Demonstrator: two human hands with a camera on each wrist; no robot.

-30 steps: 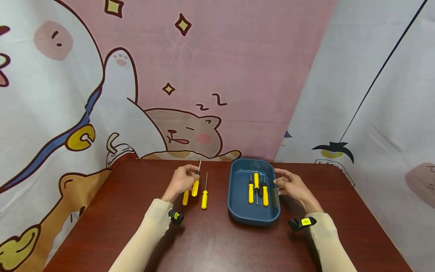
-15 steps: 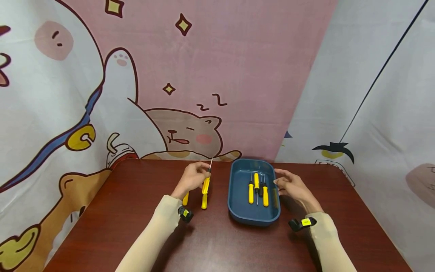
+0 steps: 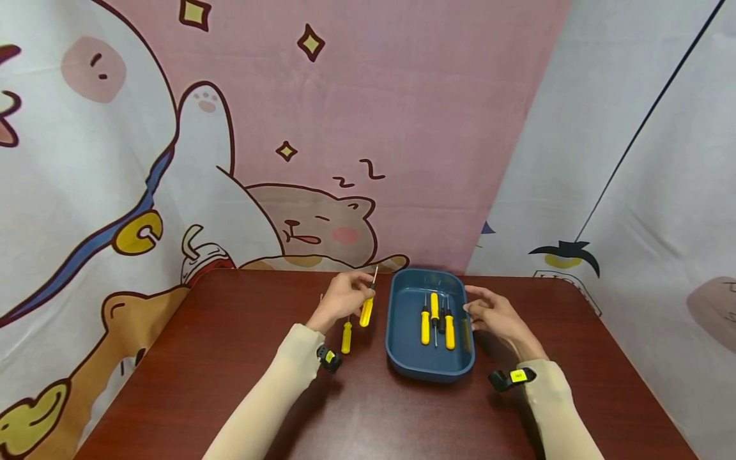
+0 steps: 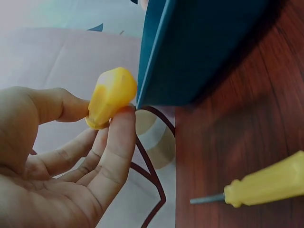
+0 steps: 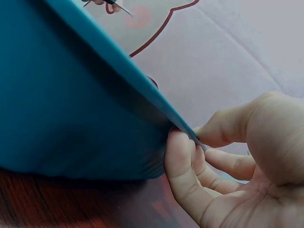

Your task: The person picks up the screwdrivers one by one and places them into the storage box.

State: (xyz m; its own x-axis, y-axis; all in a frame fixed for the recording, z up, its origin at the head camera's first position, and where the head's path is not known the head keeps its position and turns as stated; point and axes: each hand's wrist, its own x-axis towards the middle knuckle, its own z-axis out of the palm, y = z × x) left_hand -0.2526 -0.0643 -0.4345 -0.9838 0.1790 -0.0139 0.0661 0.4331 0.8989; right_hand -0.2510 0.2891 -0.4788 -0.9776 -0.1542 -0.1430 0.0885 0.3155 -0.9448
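Observation:
My left hand (image 3: 344, 296) pinches a yellow-handled screwdriver (image 3: 367, 308) and holds it in the air just left of the blue tray (image 3: 402, 364), tip pointing up; its handle (image 4: 109, 96) shows between thumb and fingers in the left wrist view. My right hand (image 3: 492, 312) pinches the tray's right rim (image 5: 156, 102) between thumb and fingers. Three yellow-handled screwdrivers (image 3: 435, 321) lie inside the tray. Another screwdriver (image 3: 346, 335) lies on the table under my left hand, and its handle (image 4: 266, 186) shows in the left wrist view.
The dark red wooden table (image 3: 374, 409) stands against a cartoon-printed cloth backdrop (image 3: 322, 160). A small black and yellow wrist camera sits on each forearm (image 3: 329, 358) (image 3: 512, 377).
My left hand has carried the screwdriver to the right, from above the loose ones toward the tray's left rim. The right hand and the tray have stayed still.

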